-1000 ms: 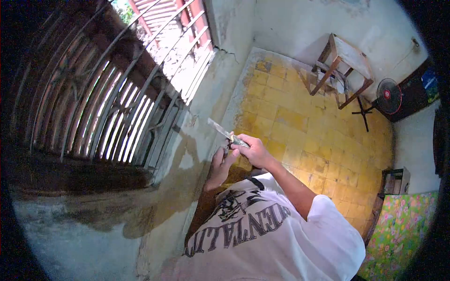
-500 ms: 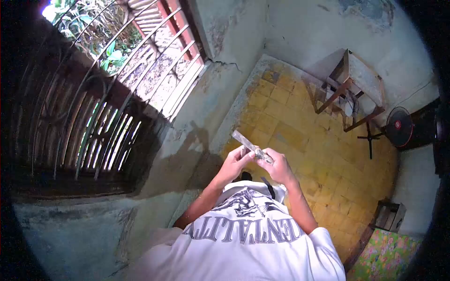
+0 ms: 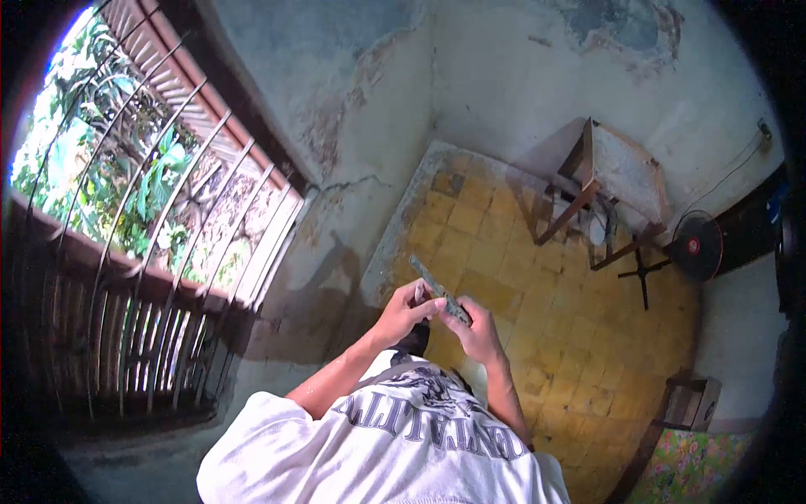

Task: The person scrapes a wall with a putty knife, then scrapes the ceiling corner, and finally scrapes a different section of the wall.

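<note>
A narrow, flat grey strip-like tool slants between my hands at the centre of the view, its far end pointing up and left. My right hand is wrapped round its lower, stained end. My left hand is closed beside the strip, its fingers pinched round a small pale piece too small to name. The fingertips of both hands are close together near the strip. Both hands are held in front of my white printed shirt, above the yellow floor.
A barred window with wooden slats is on the left. A wooden table-like frame stands by the cracked wall, near a black fan. At lower right are a wooden box and a floral cloth. Yellow tiles cover the floor.
The view has shifted, showing more of the window. Both hands have moved slightly left and down in view, and the strip looks darker and steeper. Both hands remain closed.
</note>
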Available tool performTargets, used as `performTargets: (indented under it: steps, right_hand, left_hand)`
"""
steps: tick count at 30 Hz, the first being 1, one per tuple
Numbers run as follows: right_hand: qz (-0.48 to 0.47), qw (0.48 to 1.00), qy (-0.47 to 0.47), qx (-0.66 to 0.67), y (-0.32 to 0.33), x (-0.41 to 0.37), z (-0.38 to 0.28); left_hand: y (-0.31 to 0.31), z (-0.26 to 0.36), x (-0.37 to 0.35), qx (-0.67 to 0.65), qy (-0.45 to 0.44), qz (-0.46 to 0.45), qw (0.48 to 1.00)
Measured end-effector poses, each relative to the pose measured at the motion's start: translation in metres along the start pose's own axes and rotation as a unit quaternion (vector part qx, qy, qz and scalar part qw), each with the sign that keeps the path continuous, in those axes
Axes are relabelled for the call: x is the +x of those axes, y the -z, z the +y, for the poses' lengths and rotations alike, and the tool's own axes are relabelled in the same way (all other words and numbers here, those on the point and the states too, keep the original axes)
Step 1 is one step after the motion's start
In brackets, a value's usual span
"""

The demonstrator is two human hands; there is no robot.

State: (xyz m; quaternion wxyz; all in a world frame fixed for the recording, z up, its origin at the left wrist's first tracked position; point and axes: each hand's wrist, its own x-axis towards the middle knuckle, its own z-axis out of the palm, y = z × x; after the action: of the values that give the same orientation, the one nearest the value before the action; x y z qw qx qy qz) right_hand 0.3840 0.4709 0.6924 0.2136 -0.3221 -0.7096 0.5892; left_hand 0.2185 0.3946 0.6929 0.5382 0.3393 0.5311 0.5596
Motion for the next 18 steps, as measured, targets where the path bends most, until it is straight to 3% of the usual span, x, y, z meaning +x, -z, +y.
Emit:
performTargets:
  steps: [4, 5, 6, 8, 11, 14, 18]
  right_hand:
    - [0.016, 0.998, -0.029, -0.044, 0.039, 0.063, 0.013]
    - [0.028, 0.999, -0.020, -0.039, 0.050, 0.082, 0.014]
    - [0.038, 0.999, -0.016, -0.033, 0.061, 0.096, 0.018]
    - [0.058, 0.998, -0.021, -0.027, 0.084, 0.122, 0.013]
    - [0.098, 0.995, -0.026, -0.021, 0.127, 0.157, -0.011]
    - [0.142, 0.989, -0.030, 0.015, 0.160, 0.191, -0.006]
    - [0.157, 0.986, -0.047, 0.036, 0.212, 0.240, 0.009]
  left_hand:
    - [0.005, 0.016, 0.079, 0.038, 0.004, -0.002, 0.999]
    - [0.007, 0.014, 0.105, 0.036, -0.055, -0.021, 0.998]
    - [0.011, 0.028, 0.124, 0.102, -0.025, -0.039, 0.994]
    - [-0.002, 0.063, 0.158, 0.082, 0.012, -0.050, 0.995]
    - [-0.013, 0.080, 0.228, 0.102, -0.110, -0.114, 0.982]
    - [-0.026, 0.092, 0.293, 0.176, -0.128, -0.152, 0.964]
    - [-0.049, 0.087, 0.374, 0.168, -0.177, -0.175, 0.954]
